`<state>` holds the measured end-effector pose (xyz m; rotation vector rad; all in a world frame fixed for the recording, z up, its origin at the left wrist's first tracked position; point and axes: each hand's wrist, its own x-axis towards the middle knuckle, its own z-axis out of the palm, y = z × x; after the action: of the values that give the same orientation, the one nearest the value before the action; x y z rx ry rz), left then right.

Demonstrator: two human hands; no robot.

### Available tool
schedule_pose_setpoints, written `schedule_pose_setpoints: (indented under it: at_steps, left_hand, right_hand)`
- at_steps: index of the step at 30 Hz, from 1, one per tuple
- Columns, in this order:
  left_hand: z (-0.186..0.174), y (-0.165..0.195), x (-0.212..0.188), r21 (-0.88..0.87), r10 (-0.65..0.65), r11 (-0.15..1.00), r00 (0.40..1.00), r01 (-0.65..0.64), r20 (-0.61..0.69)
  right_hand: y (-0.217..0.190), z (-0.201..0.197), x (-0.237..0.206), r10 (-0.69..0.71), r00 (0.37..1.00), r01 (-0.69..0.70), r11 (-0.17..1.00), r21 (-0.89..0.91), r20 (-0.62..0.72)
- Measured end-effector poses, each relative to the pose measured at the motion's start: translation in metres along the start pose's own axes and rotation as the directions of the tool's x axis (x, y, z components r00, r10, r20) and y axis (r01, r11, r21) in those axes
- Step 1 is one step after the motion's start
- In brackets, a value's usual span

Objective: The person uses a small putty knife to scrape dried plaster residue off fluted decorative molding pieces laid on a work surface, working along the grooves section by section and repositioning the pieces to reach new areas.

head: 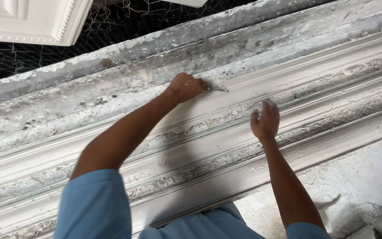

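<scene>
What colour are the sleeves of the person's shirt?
Light blue, seen in the head view on the left sleeve and right sleeve.

The person wears a light blue short-sleeved shirt point(96, 206). Both forearms are bare. Left hand point(185, 86) and right hand point(266, 121) carry no gloves.

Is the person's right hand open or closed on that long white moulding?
Open: the right hand rests flat, fingers spread, on the moulding.

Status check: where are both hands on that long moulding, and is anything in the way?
Left hand gripping small metal scraper against long white ridged plaster moulding. Right hand pressing flat on moulding. Nothing between them.
</scene>
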<state>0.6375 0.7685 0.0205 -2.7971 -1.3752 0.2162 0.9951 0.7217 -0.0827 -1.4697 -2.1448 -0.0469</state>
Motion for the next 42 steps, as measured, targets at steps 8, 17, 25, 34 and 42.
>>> schedule_pose_setpoints:
  at_steps: [8,17,25,34,42]
  left_hand:
    - [-0.011,-0.024,-0.096,0.129,0.035,0.991,0.996,-0.023,-0.088]
    - [0.003,0.064,0.188,0.046,0.012,0.999,0.985,-0.004,-0.172]
    - [-0.016,0.041,0.115,0.059,-0.050,0.997,0.995,0.046,0.081]
    - [-0.025,0.090,0.283,-0.048,-0.031,0.998,0.999,0.032,0.014]
    - [-0.028,0.081,0.252,-0.001,-0.049,0.999,0.988,0.049,0.144]
  right_hand:
    - [-0.006,-0.003,0.003,0.035,0.999,-0.035,0.999,0.014,0.003]
    - [0.018,-0.010,0.000,-0.032,0.989,-0.003,0.971,0.239,0.142]
    - [0.247,-0.042,0.065,-0.151,0.989,0.151,0.978,0.147,-0.010]
    - [0.319,-0.042,0.090,-0.055,0.998,0.053,0.997,0.051,0.036]
    - [0.312,-0.056,0.090,-0.040,0.998,0.039,0.999,-0.011,-0.050]
